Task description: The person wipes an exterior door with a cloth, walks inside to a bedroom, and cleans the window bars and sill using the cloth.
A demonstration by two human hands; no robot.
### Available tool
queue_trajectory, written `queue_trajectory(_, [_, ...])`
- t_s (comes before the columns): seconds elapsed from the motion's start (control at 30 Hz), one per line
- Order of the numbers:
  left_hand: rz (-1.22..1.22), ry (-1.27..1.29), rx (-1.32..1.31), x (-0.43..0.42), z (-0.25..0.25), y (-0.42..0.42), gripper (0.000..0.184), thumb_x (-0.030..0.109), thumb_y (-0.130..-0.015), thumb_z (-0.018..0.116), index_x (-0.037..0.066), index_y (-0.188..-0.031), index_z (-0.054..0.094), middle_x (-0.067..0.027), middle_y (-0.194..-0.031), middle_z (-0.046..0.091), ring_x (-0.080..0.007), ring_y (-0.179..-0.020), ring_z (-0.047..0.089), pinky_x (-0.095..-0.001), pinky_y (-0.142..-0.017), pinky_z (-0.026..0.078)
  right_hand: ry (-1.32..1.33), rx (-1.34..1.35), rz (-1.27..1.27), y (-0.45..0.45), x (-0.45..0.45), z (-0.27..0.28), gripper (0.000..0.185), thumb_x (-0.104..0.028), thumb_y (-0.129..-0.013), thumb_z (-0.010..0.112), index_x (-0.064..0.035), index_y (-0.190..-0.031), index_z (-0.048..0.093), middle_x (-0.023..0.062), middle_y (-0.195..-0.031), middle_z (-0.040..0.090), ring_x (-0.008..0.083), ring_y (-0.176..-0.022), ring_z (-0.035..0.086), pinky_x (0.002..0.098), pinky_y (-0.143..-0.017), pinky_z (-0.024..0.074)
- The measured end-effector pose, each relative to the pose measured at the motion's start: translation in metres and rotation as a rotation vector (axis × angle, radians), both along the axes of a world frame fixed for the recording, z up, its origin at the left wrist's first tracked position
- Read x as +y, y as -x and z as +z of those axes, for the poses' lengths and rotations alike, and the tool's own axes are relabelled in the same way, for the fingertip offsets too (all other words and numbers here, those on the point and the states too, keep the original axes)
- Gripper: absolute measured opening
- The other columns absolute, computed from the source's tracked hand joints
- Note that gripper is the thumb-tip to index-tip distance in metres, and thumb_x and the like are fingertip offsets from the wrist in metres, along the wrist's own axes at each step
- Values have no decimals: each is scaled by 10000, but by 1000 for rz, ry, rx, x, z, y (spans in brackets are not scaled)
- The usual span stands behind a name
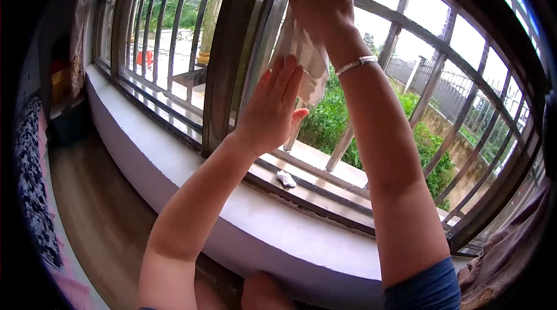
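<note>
My right hand [322, 2] is raised to the top of the view against the window, over a pale, thin cloth [313, 75]. The cloth bunches under its fingers and hangs down below it; part of those fingers is cut off or hidden. A bracelet [355, 65] circles the right wrist. Lower and to the left, my left hand [275, 104] lies flat toward the pane, fingers stretched upward and the thumb out. Its fingertips are beside or over the cloth's left edge; I cannot tell whether they touch it.
A dark window frame [229, 49] stands left of my hands, with metal bars [400, 26] outside the glass. A small crumpled white piece [286, 179] rests in the lower track. Below runs a white sill [278, 223]. A curtain [505, 252] hangs at right; patterned fabric [38, 176] lies at left.
</note>
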State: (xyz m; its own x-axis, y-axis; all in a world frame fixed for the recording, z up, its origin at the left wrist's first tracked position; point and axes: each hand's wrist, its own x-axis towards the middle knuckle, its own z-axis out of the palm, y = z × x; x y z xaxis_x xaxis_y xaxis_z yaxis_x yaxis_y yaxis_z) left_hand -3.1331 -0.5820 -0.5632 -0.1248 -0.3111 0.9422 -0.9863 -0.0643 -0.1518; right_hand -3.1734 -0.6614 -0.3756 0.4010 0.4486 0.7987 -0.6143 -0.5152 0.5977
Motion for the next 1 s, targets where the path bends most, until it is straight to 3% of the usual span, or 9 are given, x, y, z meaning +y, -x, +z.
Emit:
queue_trajectory(0.03, [1,-35,18,2,-6,0,720,294,-824,591,-34,-1361,240,-209,-1427,220,-357,-1321,237,-444,-1065,223,57,17,160,-8,-9,-12,500,-343,-817,489,-19,-1197,485,137,-1313,415,256,-1286,292,480,-1059,181])
queue_trajectory(0.07, [4,-68,34,4,-12,0,724,286,-822,595,-37,-1361,235,-214,-1423,223,-363,-1315,245,-440,-1069,219,-45,120,-155,-3,6,-20,475,-391,-863,486,-98,-1237,479,60,-1338,412,223,-1297,301,475,-1063,206])
queue_trajectory(0.2, [-51,-125,70,13,-38,-13,801,196,-783,662,-26,-1377,173,-264,-1413,197,-384,-1329,198,-449,-1083,203,-6,175,47,-3,0,-76,380,-283,-867,501,-107,-1203,528,61,-1310,452,214,-1276,336,389,-1081,204])
queue_trajectory(0.3, [-21,-170,109,25,-46,-16,696,214,-779,659,-67,-1304,297,-266,-1320,340,-412,-1238,324,-468,-1046,243,-7,241,210,8,4,-104,339,-185,-828,531,-62,-1141,566,79,-1273,485,225,-1247,380,379,-1072,242])
queue_trajectory(0.47, [-68,-102,155,29,-73,-13,516,214,-769,640,-6,-1185,429,-231,-1278,381,-431,-1240,301,-500,-1027,244,-105,360,360,25,8,-147,346,-107,-746,567,-50,-1084,609,75,-1186,561,208,-1189,459,354,-1046,300])
queue_trajectory(0.53, [-5,-276,201,32,-71,-6,565,260,-814,618,25,-1268,378,-210,-1337,339,-400,-1268,285,-477,-1079,186,-155,400,319,36,11,-153,374,-119,-741,578,-73,-1112,600,58,-1225,544,192,-1217,438,349,-1059,278])
queue_trajectory(0.6, [12,-310,179,30,-68,4,567,275,-821,602,1,-1262,376,-223,-1336,334,-410,-1260,294,-482,-1071,211,-110,424,190,47,6,-152,447,-242,-773,551,-91,-1194,552,43,-1306,485,183,-1266,379,357,-1093,212])
queue_trajectory(0.87, [-236,-148,142,7,-36,54,741,247,-791,639,-54,-1346,251,-255,-1417,206,-387,-1339,166,-469,-1100,147,-122,112,117,108,-11,-88,418,-209,-814,571,-140,-1225,531,47,-1316,467,214,-1247,393,437,-1048,264])
queue_trajectory(1.0, [-136,-233,9,-5,-19,83,702,263,-841,582,-40,-1372,237,-227,-1455,135,-328,-1365,115,-453,-1112,88,-48,-121,-1,172,-43,-49,460,-382,-885,488,-182,-1299,454,21,-1366,418,192,-1267,379,470,-1045,255])
